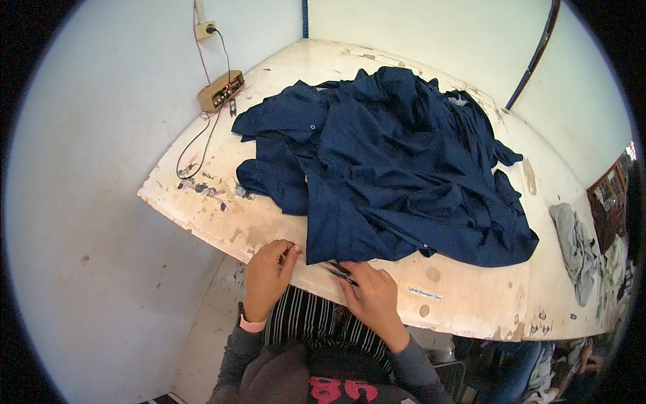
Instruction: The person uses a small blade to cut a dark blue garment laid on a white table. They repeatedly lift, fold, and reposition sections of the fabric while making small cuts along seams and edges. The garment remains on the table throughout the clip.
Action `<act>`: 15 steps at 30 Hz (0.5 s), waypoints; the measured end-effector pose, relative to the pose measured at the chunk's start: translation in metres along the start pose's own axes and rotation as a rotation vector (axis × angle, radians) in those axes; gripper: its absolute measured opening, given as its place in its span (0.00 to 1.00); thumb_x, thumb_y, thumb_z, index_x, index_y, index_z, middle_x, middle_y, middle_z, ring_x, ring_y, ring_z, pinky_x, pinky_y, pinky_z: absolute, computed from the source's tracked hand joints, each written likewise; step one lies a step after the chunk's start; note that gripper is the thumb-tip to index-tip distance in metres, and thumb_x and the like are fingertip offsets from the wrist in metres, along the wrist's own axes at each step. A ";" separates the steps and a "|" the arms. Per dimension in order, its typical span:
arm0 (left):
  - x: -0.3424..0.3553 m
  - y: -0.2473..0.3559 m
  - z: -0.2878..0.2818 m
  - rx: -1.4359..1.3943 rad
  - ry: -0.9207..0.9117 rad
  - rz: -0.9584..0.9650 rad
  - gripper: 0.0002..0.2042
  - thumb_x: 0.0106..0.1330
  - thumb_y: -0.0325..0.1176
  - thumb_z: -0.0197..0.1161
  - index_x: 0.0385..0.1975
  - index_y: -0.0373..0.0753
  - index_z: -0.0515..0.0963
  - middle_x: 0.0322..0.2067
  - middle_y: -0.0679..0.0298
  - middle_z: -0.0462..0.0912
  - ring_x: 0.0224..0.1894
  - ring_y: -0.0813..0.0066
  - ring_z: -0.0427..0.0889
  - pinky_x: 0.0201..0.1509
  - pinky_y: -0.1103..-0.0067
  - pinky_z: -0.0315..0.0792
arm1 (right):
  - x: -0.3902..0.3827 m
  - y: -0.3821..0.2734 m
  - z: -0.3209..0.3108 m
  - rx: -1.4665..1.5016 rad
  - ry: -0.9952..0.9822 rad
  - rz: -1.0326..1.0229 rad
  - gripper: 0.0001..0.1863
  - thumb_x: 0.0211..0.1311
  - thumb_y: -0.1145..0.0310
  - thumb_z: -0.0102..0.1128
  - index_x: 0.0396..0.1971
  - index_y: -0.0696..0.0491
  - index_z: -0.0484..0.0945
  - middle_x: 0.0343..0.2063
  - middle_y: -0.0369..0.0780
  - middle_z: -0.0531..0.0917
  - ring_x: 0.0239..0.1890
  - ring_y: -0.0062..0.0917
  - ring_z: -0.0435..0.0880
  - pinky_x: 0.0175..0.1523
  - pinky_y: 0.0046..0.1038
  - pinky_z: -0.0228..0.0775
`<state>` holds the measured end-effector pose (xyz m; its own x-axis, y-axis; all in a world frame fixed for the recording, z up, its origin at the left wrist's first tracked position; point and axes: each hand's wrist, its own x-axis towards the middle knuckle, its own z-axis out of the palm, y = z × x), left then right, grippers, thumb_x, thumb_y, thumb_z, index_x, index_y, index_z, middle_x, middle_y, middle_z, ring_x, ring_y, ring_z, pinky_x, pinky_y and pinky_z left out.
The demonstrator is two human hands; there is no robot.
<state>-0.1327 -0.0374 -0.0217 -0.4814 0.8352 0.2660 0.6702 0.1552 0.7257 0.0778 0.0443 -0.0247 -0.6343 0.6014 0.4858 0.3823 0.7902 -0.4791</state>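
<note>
Navy cloth (pixel 404 155) is found heaped on the pale table (pixel 481 296), one edge apparently laid toward the front for easy reach; beside it, a slim dark tool (pixel 345 275) is grasped by the right hand (pixel 371 294); whether anything is pinched in the left hand's (pixel 269 269) curled fingers cannot be told

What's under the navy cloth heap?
The heap of navy cloth lies on the worn, pale tabletop, which shows around its edges. Whatever else may lie beneath is covered and can't be seen.
</note>
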 end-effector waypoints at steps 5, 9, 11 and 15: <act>-0.002 0.006 0.003 0.047 0.090 0.084 0.10 0.72 0.35 0.63 0.32 0.35 0.81 0.27 0.55 0.80 0.29 0.57 0.79 0.33 0.68 0.71 | 0.030 -0.020 0.026 -0.270 0.071 -0.179 0.16 0.60 0.67 0.65 0.47 0.53 0.82 0.33 0.35 0.82 0.29 0.26 0.79 0.37 0.29 0.66; 0.000 0.010 0.001 0.016 0.045 0.106 0.08 0.70 0.33 0.63 0.33 0.35 0.81 0.28 0.56 0.81 0.29 0.57 0.80 0.34 0.69 0.72 | 0.035 -0.022 0.038 -0.430 0.020 -0.214 0.18 0.57 0.68 0.63 0.48 0.53 0.83 0.36 0.34 0.83 0.30 0.24 0.79 0.38 0.27 0.64; -0.003 0.003 -0.002 0.008 0.016 0.128 0.08 0.70 0.33 0.64 0.34 0.34 0.81 0.30 0.57 0.83 0.31 0.59 0.81 0.36 0.71 0.74 | 0.034 -0.024 0.040 -0.442 0.002 -0.203 0.17 0.57 0.68 0.63 0.47 0.53 0.83 0.36 0.34 0.83 0.30 0.24 0.79 0.38 0.27 0.64; 0.006 -0.019 -0.018 0.007 0.285 0.097 0.10 0.66 0.33 0.68 0.40 0.33 0.83 0.43 0.53 0.85 0.44 0.57 0.84 0.50 0.69 0.76 | 0.025 -0.022 0.031 -0.315 0.046 -0.089 0.15 0.58 0.69 0.65 0.46 0.53 0.82 0.36 0.36 0.83 0.31 0.26 0.79 0.37 0.30 0.65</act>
<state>-0.1581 -0.0451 -0.0225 -0.5537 0.6644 0.5021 0.7243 0.0867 0.6840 0.0325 0.0376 -0.0251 -0.6463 0.5272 0.5516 0.5202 0.8333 -0.1871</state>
